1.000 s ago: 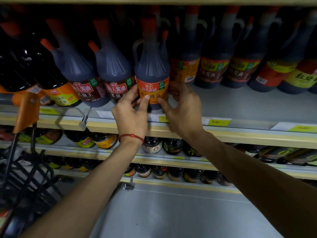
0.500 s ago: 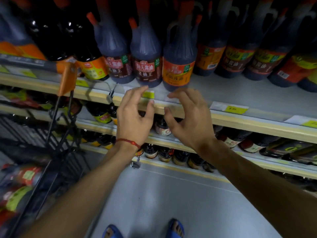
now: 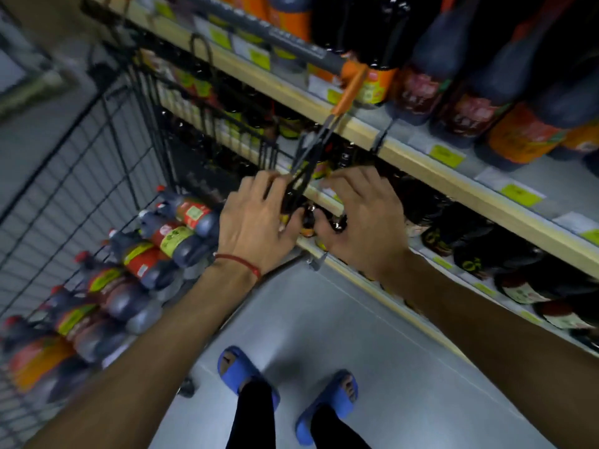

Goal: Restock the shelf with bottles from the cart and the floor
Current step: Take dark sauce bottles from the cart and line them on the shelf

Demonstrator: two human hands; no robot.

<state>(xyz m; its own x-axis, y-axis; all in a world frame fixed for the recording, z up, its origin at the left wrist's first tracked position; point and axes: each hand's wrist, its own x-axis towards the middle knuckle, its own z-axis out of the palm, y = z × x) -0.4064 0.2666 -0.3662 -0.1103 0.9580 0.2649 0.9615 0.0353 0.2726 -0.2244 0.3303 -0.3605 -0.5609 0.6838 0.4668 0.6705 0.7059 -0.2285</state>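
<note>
Bottles [image 3: 144,265] with blurred, unreadable labels [image 3: 176,237]

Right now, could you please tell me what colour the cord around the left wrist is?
Red; the cord shows clearly in the head view.

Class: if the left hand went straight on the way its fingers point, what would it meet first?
Probably the cart's black frame, which crosses right in front of the fingertips of the left hand; the shelf edge lies behind it. Blur and unclear depth leave it uncertain whether they already touch.
</note>
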